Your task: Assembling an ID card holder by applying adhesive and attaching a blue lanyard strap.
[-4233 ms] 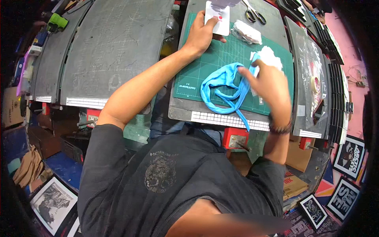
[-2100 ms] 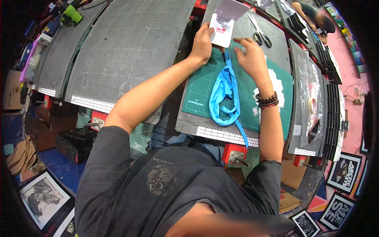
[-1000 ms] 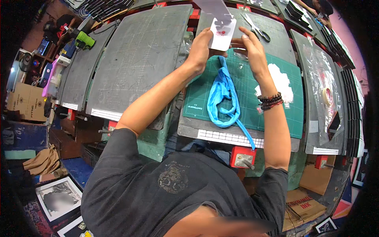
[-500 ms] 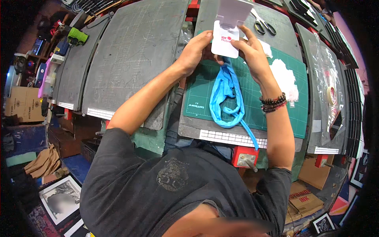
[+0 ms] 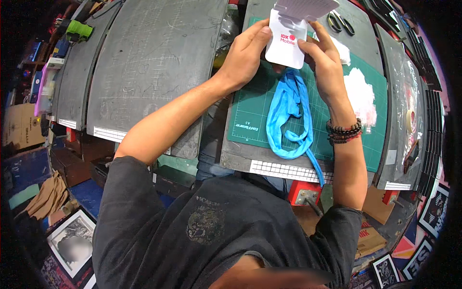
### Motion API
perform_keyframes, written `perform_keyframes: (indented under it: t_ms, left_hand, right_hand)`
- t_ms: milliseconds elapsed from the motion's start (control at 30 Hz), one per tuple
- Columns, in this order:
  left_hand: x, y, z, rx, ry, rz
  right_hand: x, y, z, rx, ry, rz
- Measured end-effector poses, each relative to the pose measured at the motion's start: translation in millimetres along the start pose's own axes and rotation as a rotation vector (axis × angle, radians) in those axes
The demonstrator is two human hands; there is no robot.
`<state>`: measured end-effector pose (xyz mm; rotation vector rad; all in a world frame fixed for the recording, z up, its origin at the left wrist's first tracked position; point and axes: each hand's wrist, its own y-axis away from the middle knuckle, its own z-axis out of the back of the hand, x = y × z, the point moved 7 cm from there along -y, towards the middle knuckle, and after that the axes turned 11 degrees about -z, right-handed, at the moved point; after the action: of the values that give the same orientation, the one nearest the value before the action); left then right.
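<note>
A white folding card (image 5: 285, 54) with a small red print hangs above the far part of a green cutting mat (image 5: 250, 115). Its upper flap is bent back toward the far side. My left hand (image 5: 248, 55) pinches the card's left edge, thumb on the front and other fingers partly hidden behind. On the right edge, my right hand (image 5: 327, 62) presses its thumb against the printed face. Just below the card, a blue cloth strip (image 5: 275, 130) lies looped on the mat, its tail hanging over the near edge; its top end goes out of sight beneath the card.
Black-handled scissors (image 5: 341, 23) lie beyond the mat. A ragged white sheet (image 5: 361, 98) rests on the mat's right side. Grey boards (image 5: 149, 72) flank the work spot; the right one bears clear plastic and a tape roll (image 5: 410, 120). A red bracket (image 5: 304, 193) juts out at the near edge.
The whole view has shifted, moving the mat and cloth a little to the right. Both hands keep hold of the card, which sits slightly farther away and shows its printed face more fully.
</note>
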<state>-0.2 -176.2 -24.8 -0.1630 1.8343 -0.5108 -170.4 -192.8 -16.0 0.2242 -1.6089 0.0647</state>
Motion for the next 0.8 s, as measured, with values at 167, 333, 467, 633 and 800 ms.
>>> perform_keyframes:
  t_ms: [167, 333, 467, 633, 800]
  left_hand:
    - [-0.7, 1.8, 2.1, 0.053, -0.129, -0.004]
    - [-1.7, 0.8, 1.2, 0.028, -0.124, -0.080]
    - [-6.0, 0.5, -2.1, 0.067, -0.094, -0.074]
    - [-1.7, -0.7, -0.7, 0.054, -0.071, -0.014]
    - [-1.1, -2.3, -0.8, 0.093, -0.074, -0.013]
  right_hand:
    - [-2.0, -1.4, 3.4, 0.021, 0.000, 0.002]
    - [-4.1, -3.5, 4.4, 0.045, 0.017, 0.018]
    - [0.0, -1.3, 1.0, 0.040, 0.054, 0.026]
    - [-0.1, -3.0, 0.4, 0.052, 0.077, 0.029]
    - [3.0, -3.2, 1.8, 0.090, 0.144, 0.092]
